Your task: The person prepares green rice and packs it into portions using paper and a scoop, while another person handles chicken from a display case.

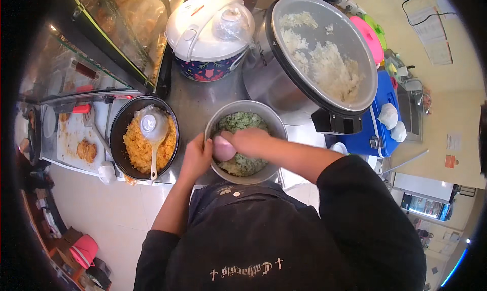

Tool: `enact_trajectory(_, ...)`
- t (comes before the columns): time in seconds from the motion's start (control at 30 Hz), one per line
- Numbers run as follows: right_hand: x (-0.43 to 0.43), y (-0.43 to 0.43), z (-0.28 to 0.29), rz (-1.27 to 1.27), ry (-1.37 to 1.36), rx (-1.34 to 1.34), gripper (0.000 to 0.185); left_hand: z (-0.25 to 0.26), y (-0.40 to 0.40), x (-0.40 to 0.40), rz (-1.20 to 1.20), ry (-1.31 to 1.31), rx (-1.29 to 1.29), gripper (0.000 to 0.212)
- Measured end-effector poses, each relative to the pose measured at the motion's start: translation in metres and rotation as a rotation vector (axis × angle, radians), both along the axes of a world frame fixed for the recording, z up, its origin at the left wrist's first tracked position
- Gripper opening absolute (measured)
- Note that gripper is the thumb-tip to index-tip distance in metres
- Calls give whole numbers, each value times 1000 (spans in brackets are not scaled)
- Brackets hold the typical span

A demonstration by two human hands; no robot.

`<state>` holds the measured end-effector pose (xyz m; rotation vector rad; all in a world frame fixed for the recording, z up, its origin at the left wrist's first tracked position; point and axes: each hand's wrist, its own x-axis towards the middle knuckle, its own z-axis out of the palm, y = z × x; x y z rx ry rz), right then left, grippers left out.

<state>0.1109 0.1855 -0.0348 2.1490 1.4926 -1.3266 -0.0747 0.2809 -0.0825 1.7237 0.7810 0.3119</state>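
In front of me a round metal pot (283, 133) holds rice mixed with green bits (243, 120). My left hand (196, 154) grips the pot's left rim, thumb on the edge. Inside the pot, my right hand (249, 141) is closed around a pink scoop or rice paddle (223, 149), whose broad end lies near the left wall. The fingers hide its handle. To the left, a black pot (118, 154) contains orange rice (137, 146), with a pale ladle (154, 150) resting on top, its bowl in a clear plastic cover.
Behind the metal pot, a large rice cooker (274, 82) stands open with white rice (333, 68) inside. Beside it is a lidded white container (209, 28) with a patterned base. At left are a glass display case (114, 36) and a cutting board (70, 146). A blue cooler (380, 135) stands right.
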Motion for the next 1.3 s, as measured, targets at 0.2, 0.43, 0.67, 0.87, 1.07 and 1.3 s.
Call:
enact_trajectory(0.2, -8, -18, 47, 538, -224, -6, 30, 7, -7, 2, -53, 16, 14, 20)
enact_trajectory(0.43, 16, -27, -1, 27, -448, 257, 27, 28, -9, 4, -14, 120, 8, 21)
enact_trajectory(0.67, 14, -57, 5, -127, 221, -183, 46, 21, -22, 1, 23, 111, 115, 19)
enact_trajectory(0.87, 10, -32, 11, -510, 181, 106, 39, 20, -17, -9, 40, 74, 76, 20)
enact_trajectory(1.07, -27, -23, 6, -53, -181, 189, 31, 22, -21, -10, 42, 103, 72, 20)
enact_trajectory(1.3, 13, -1, 38, 218, -458, 287, 25, 17, -31, -11, 64, 71, 80, 20)
